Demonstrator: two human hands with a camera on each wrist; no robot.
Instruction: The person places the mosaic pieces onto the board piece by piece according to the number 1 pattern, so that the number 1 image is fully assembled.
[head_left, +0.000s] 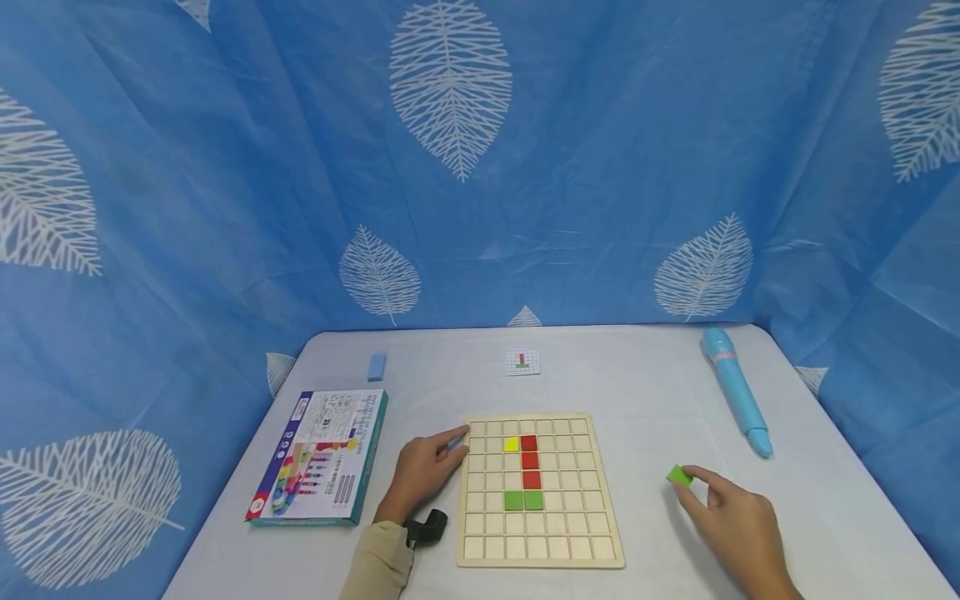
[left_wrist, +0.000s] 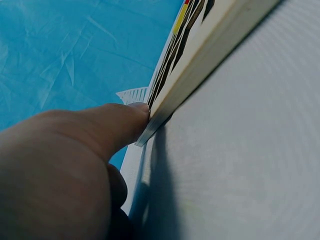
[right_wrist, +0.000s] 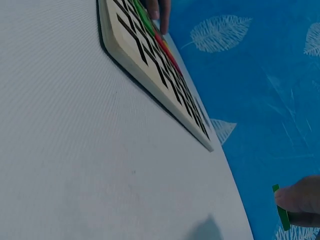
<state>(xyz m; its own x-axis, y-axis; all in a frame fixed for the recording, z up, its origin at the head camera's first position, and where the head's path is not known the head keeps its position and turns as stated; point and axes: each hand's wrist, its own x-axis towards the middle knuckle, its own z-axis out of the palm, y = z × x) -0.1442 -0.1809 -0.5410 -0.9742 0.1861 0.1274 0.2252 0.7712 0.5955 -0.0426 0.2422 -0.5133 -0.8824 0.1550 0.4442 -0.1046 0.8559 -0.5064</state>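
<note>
Your right hand (head_left: pixel 738 521): fingers pinched on a small green square tile (head_left: pixel 679 476), held just above the white table (head_left: pixel 645 383), right of the pale wooden grid board (head_left: pixel 538 492). Your left hand (head_left: pixel 422 473): fingers extended together, tips touching the board's upper-left edge. Board holds one yellow, three red, two green tiles.

Grid board (head_left: pixel 540 492) near the front middle of the table (head_left: pixel 637 375), box (head_left: pixel 318 457) to the board's left, small card (head_left: pixel 522 362) behind the board, pen (head_left: pixel 737 390) to its right and further back, loose tile (head_left: pixel 679 476) right of the board, small block (head_left: pixel 377 367) behind the box
</note>
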